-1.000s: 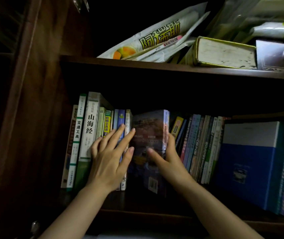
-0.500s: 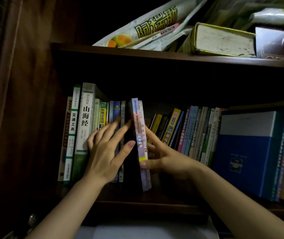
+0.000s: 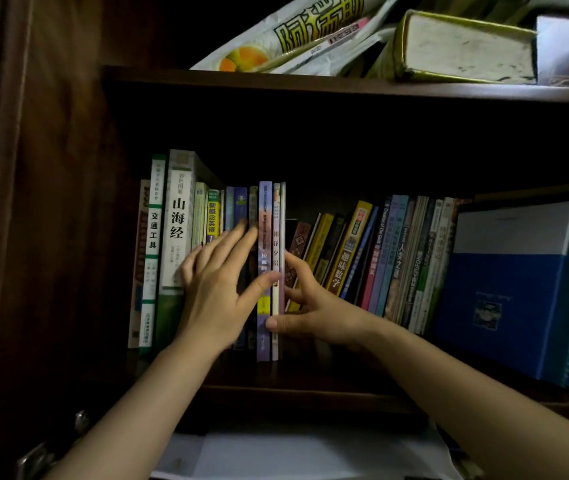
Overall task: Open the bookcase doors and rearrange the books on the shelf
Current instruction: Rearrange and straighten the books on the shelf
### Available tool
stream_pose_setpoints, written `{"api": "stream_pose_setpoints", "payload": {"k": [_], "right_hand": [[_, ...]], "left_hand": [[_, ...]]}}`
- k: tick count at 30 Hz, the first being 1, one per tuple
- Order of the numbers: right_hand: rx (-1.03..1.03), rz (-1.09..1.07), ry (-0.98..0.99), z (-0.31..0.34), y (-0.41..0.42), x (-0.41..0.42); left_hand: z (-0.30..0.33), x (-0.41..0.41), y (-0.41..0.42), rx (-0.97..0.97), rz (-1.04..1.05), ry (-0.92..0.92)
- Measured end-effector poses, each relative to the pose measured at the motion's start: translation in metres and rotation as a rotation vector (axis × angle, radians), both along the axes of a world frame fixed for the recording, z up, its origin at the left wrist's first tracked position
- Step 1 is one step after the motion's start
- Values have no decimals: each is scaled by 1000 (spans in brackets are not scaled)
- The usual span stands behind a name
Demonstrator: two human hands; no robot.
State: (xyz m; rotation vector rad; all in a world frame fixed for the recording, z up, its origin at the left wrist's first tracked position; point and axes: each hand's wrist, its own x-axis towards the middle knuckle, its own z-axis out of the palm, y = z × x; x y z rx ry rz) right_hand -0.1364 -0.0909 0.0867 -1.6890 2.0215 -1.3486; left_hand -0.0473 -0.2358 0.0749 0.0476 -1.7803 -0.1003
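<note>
Closest to cam: a pale sheet of paper (image 3: 297, 452) lying below the shelf edge (image 3: 310, 393), w/ metal door hardware (image 3: 34, 455) at bottom left. Both forearms reach up from there.

Left hand (image 3: 217, 289) is spread flat, fingers straight, lying across the spines of the left group of books (image 3: 179, 237) (white 山海经 spine etc). Its thumb presses the purple book (image 3: 264, 271). Right hand (image 3: 314, 306) has its thumb on the bottom of that purple book's spine and the fingers go in behind on its right side, so it's pinching the purple book + the thin white book (image 3: 276, 258) next to it. Those two stand upright, sticking out a bit fwd of the row, approx mid-left of the shelf.

Right of them there's a dark gap, then leaning books (image 3: 380, 258) tilted left, then a big blue box-like volume (image 3: 504, 299) at far right.

Further up, the upper shelf (image 3: 310, 81) holds a white bag w/ yellow lettering (image 3: 297, 36) and a thick yellow-edged book (image 3: 463, 46) lying flat. Back of the case is too dark to make out.
</note>
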Motion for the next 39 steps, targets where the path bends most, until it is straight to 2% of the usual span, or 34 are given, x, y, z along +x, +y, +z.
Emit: {"api": "stream_pose_setpoints", "payload": {"k": [6,21,24,27,29,32,36,39], "right_hand": [[-20,-93,3,-1,-8,-3],[257,-58,40,3,24,-11],[181,-171,66,10,44,-21],[-25,-364,121,17,62,-40],[-128,-514,221,23,70,-54],[-194,-731,527,32,71,-72],[-160,-804,930,47,55,-83],[-80,-862,1066,60,35,-80]], "left_hand": [[1,3,5,20,73,-27],[-4,2,0,-108,165,-108],[-4,1,-1,-101,143,-96],[-4,0,-2,-101,130,-85],[-4,0,-2,-99,127,-81],[-4,-1,-2,-97,123,-82],[-3,0,-1,-103,114,-82],[-3,-1,1,-200,127,-89]]}}
